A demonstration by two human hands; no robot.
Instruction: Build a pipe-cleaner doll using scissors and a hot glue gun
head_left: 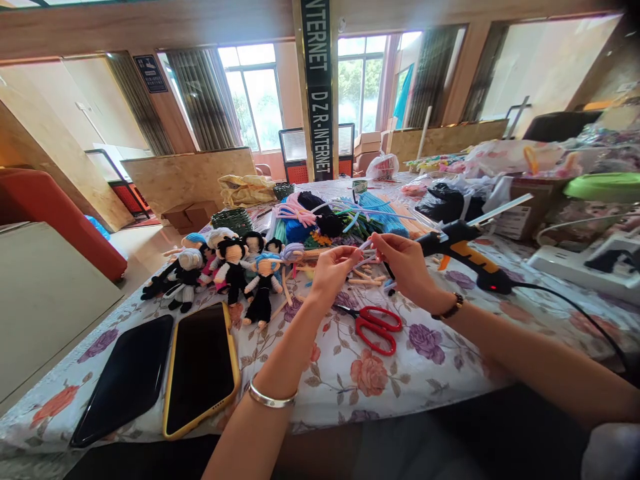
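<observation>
My left hand (334, 268) and my right hand (406, 265) meet over the middle of the table, fingers pinched. Between their fingertips is a pale lilac pipe cleaner (367, 245), its ends partly hidden by the fingers. Just below the hands lies a pair of red-handled scissors (379, 325), blades pointing left. A black and orange glue gun (467, 252), with a clear stick out of its back and a red light lit, is right beside my right hand. Several small dolls (235, 267) in black, white and blue are grouped left of my left hand.
Two phones, one black (127, 377) and one yellow-cased (203, 370), lie at the front left. Bundles of coloured pipe cleaners (377, 212) lie behind my hands. A white power strip (590, 267) is at the right, and the glue gun's cord (575, 298) crosses the right side.
</observation>
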